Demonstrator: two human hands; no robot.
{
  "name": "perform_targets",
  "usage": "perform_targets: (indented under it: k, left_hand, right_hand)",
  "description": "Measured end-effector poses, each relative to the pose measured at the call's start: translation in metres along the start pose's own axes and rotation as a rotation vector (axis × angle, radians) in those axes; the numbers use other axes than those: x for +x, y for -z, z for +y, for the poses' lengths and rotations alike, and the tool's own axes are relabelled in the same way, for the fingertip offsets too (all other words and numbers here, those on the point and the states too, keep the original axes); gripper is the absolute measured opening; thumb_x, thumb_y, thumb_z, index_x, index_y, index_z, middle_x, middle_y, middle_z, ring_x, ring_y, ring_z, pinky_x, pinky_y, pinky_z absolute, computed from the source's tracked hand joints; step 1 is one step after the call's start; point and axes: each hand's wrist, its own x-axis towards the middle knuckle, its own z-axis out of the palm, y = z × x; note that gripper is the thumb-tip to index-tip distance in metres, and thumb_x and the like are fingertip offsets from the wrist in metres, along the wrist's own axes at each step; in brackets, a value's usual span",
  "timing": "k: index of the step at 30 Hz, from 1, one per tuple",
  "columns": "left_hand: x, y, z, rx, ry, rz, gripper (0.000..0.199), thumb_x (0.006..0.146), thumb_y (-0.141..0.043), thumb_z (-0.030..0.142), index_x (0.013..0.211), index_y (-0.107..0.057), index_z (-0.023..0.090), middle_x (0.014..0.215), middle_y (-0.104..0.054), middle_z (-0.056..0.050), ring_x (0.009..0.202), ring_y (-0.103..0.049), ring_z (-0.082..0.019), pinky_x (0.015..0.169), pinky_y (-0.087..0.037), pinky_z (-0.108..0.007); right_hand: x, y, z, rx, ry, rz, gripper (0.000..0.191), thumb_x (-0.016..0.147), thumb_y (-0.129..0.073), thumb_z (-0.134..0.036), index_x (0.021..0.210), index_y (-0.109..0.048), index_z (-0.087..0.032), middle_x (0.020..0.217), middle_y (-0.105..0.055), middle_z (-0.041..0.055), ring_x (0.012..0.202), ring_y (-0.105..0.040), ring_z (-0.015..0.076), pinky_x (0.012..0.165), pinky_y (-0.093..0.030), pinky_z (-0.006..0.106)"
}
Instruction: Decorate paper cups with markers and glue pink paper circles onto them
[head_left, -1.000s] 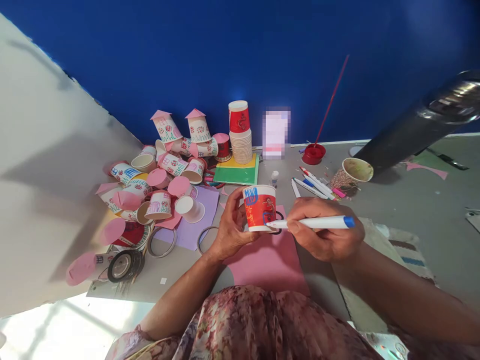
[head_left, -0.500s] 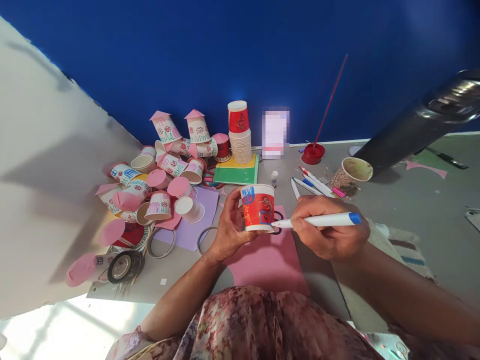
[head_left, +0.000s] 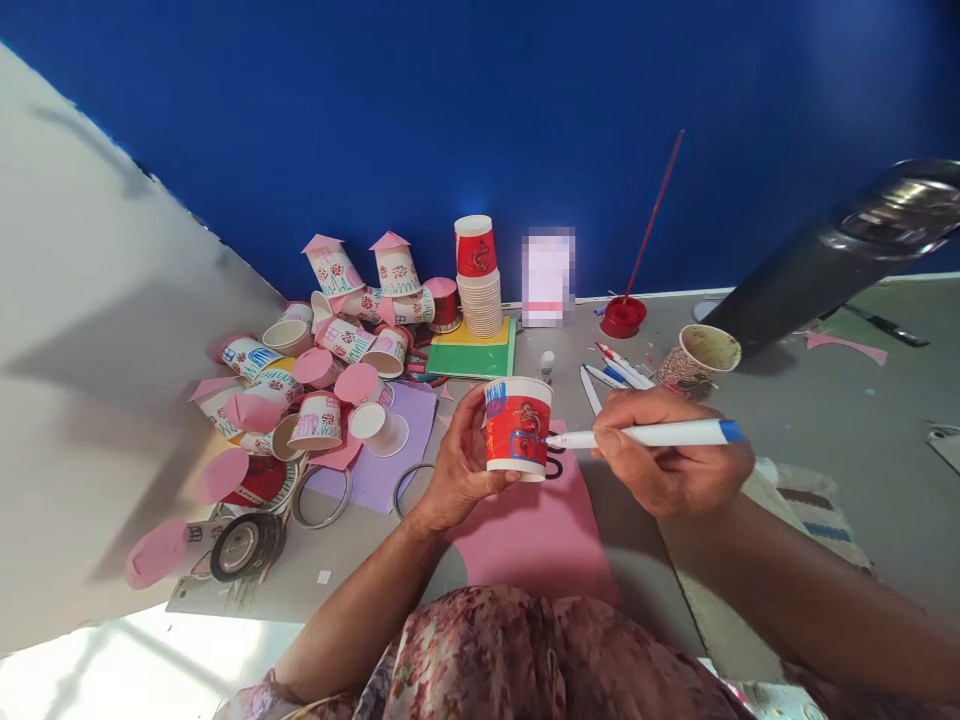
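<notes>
My left hand [head_left: 459, 468] is closed around a red-and-white paper cup [head_left: 504, 412], held upright above a sheet of pink paper [head_left: 536, 545]. Blue marker lines and a gold dragon print show on the cup's side, including a blue outlined box low on the right. In my right hand [head_left: 671, 455] is a white marker pen [head_left: 660, 435] with a blue end, gripped between thumb and fingers. Its tip points left at the cup's right edge, beside the blue box; whether it touches is hard to tell.
Decorated paper cups with pink tops [head_left: 319, 425] are heaped at left, near tape rolls [head_left: 244, 545]. Behind stands a cup stack [head_left: 480, 305] on a green-yellow booklet [head_left: 476, 358]. Rightward are several markers [head_left: 626, 368], a patterned cup [head_left: 697, 360], a red pot [head_left: 624, 318] and a dark bottle [head_left: 817, 270].
The blue box on the cup has gained lines. The cup is turned slightly, and the marker tip has shifted from the cup's lower right side up to its right edge.
</notes>
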Motion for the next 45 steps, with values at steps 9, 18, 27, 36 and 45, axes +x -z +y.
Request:
perform_targets:
  k: [9,18,27,36,45]
  left_hand:
    - [-0.0003,-0.0025,-0.0004,-0.029,0.015,-0.012,0.098,0.058,-0.098,0.047,0.143,-0.053,0.029,0.145,-0.06,-0.014,0.13,-0.061,-0.035,0.107,-0.053,-0.047]
    - [-0.0015,-0.0011,-0.001,-0.003,0.019,-0.008,0.097,0.058,-0.098,0.048,0.142,-0.054,0.029,0.144,-0.06,-0.013,0.129,-0.062,-0.035,0.105,-0.054,-0.047]
    - [0.0011,-0.0061,0.0044,0.058,0.003,-0.047,0.093,0.059,-0.098,0.041,0.14,-0.055,0.028,0.144,-0.06,-0.012,0.131,-0.06,-0.033,0.112,-0.049,-0.047]
    - [-0.0013,-0.0007,-0.0004,-0.002,0.021,-0.029,0.097,0.057,-0.098,0.044,0.142,-0.055,0.03,0.146,-0.059,-0.012,0.133,-0.058,-0.035,0.11,-0.051,-0.047]
    - [0.0002,-0.0048,0.0012,0.021,0.013,-0.045,0.094,0.057,-0.098,0.044,0.14,-0.057,0.029,0.142,-0.062,-0.012,0.133,-0.058,-0.034,0.113,-0.048,-0.046]
  right_hand:
    - [0.0009,-0.0009,-0.001,0.032,0.029,-0.018,0.011,0.087,-0.068,-0.012,0.088,-0.068,-0.022,0.065,-0.065,-0.0017,0.048,-0.049,0.0123,0.048,-0.037,0.03]
    - [0.0041,-0.001,-0.0037,-0.021,0.015,-0.028,0.009,0.088,-0.067,-0.015,0.084,-0.068,-0.023,0.063,-0.066,-0.0009,0.049,-0.055,0.0143,0.047,-0.04,0.03]
    - [0.0051,-0.0023,-0.0063,-0.027,0.017,-0.033,0.01,0.089,-0.065,-0.016,0.084,-0.067,-0.023,0.061,-0.065,-0.0008,0.047,-0.054,0.014,0.045,-0.038,0.029]
    - [0.0057,0.0008,-0.0045,0.001,0.029,-0.027,0.011,0.088,-0.066,-0.012,0.085,-0.067,-0.022,0.065,-0.066,-0.0021,0.049,-0.053,0.012,0.047,-0.038,0.03]
    - [0.0032,-0.0024,-0.0044,0.016,-0.004,-0.037,0.009,0.091,-0.066,-0.018,0.085,-0.068,-0.024,0.062,-0.063,-0.0017,0.049,-0.055,0.0144,0.047,-0.039,0.03]
